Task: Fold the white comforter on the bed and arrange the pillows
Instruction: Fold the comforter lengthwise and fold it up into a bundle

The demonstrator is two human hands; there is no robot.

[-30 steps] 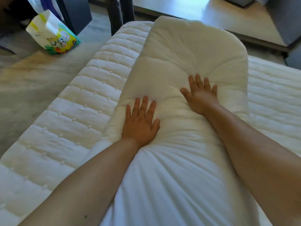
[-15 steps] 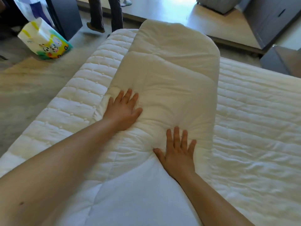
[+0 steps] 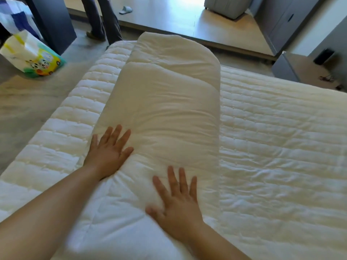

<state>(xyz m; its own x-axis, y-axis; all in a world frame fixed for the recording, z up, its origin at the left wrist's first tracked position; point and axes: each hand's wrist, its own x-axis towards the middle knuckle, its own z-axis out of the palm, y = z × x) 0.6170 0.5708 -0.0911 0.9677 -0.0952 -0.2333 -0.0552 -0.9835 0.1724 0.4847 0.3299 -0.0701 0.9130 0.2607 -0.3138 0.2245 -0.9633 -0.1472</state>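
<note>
Comforter [image 3: 169, 102], white and folded into a long strip, lies lengthwise on the mattress [image 3: 281, 147]. Left hand [image 3: 109, 152] and right hand [image 3: 178, 203] press flat, fingers spread, likely smoothing the fold.

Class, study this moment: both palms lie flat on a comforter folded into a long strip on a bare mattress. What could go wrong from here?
1. The comforter lies close to the mattress edge on the left; a push from the left hand or right hand might slide it toward the floor.
2. Wrinkles remain ahead of the hands; folding now could trap them.
3. A person's legs stand near the far corner, so the far end may be crowded.
</note>
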